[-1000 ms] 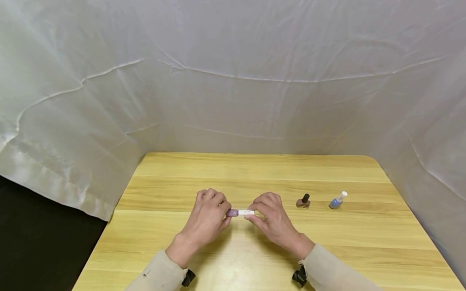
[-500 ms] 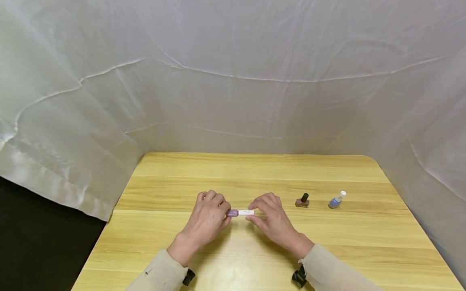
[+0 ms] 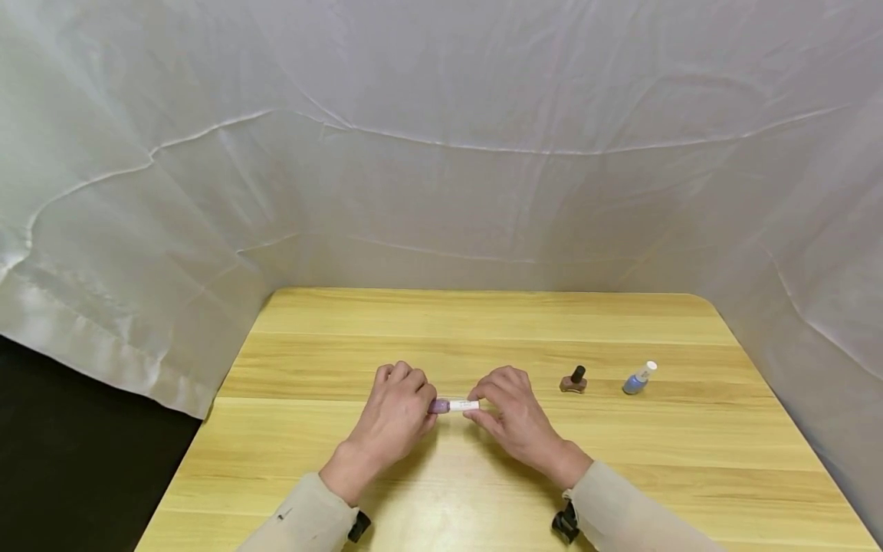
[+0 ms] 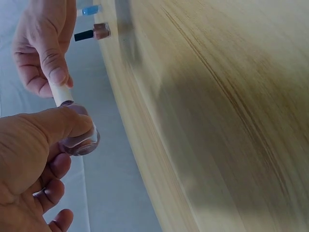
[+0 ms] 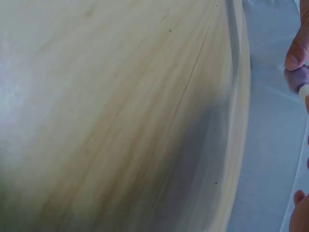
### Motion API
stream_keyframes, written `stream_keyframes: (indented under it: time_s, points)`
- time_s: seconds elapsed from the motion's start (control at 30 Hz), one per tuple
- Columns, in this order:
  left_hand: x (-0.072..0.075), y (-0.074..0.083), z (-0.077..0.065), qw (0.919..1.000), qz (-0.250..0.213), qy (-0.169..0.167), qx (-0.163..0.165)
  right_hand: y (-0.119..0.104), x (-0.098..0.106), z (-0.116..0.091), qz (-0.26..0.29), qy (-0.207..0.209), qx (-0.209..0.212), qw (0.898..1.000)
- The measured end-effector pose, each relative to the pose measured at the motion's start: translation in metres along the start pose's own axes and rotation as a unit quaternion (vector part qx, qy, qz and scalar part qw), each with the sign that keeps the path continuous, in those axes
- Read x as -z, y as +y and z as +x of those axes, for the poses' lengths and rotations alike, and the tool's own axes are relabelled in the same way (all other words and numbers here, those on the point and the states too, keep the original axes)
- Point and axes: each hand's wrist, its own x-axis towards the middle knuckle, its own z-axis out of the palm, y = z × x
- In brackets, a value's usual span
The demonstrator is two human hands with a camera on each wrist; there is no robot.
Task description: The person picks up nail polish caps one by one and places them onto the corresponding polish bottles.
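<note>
A purple nail polish bottle (image 3: pixel 439 406) with a white cap (image 3: pixel 464 405) lies sideways between the two hands, held above the table. My left hand (image 3: pixel 395 410) grips the glass body, its thumb pressed on the side in the left wrist view. At the other end my right hand (image 3: pixel 516 418) pinches the cap between thumb and fingers. Cap and bottle are in line and meet at the neck (image 4: pixel 67 103). The right wrist view catches only the purple bottle (image 5: pixel 297 79), part of the cap and bits of both hands at its right edge.
To the right on the wooden table (image 3: pixel 441 330) stand a brown nail polish bottle (image 3: pixel 573 382) with a black cap and a blue nail polish bottle (image 3: pixel 635 383) with a white cap. Grey cloth (image 3: pixel 441 192) hangs behind the table and along its sides.
Both hands keep their hold on the nail polish bottle. The bottle and cap have shifted very slightly left and down; the other two bottles stay in place.
</note>
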Motion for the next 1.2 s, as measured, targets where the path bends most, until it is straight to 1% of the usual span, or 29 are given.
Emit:
stream_keyframes:
  time_s: [0.1, 0.2, 0.4, 0.53, 0.6, 0.83, 1.03, 1.2]
  points:
    - [-0.0008, 0.0003, -0.0001, 1.0, 0.0, -0.002, -0.002, 0.0009, 0.0, -0.0004, -0.001, -0.003, 0.009, 1.0]
    - [-0.0012, 0.0001, -0.0004, 1.0, -0.004, -0.001, 0.0, 0.0007, 0.0, -0.0006, -0.006, -0.003, 0.008, 1.0]
    - [-0.0009, -0.0013, -0.001, 0.9993, -0.032, 0.001, 0.017, -0.0013, -0.0025, -0.0011, -0.006, 0.004, -0.003, 1.0]
    - [-0.0003, -0.0013, -0.0013, 0.9987, -0.046, 0.001, 0.023, -0.0028, -0.0045, -0.0007, 0.002, 0.011, 0.0, 1.0]
    - [-0.0001, -0.0011, -0.0014, 0.9986, -0.047, 0.0, 0.025, -0.0036, -0.0045, 0.0001, -0.008, 0.013, 0.007, 1.0]
    - [-0.0002, -0.0006, -0.0017, 0.9984, -0.05, -0.004, 0.026, -0.005, -0.0026, 0.0038, -0.069, 0.012, 0.043, 0.997]
    - [-0.0002, -0.0006, -0.0023, 0.998, -0.056, -0.005, 0.027, -0.0048, -0.0022, 0.0049, -0.076, 0.022, 0.066, 0.995]
    - [0.0004, -0.0003, -0.0023, 0.9982, -0.052, -0.005, 0.027, -0.0049, -0.0013, 0.0051, -0.076, 0.018, 0.066, 0.995]
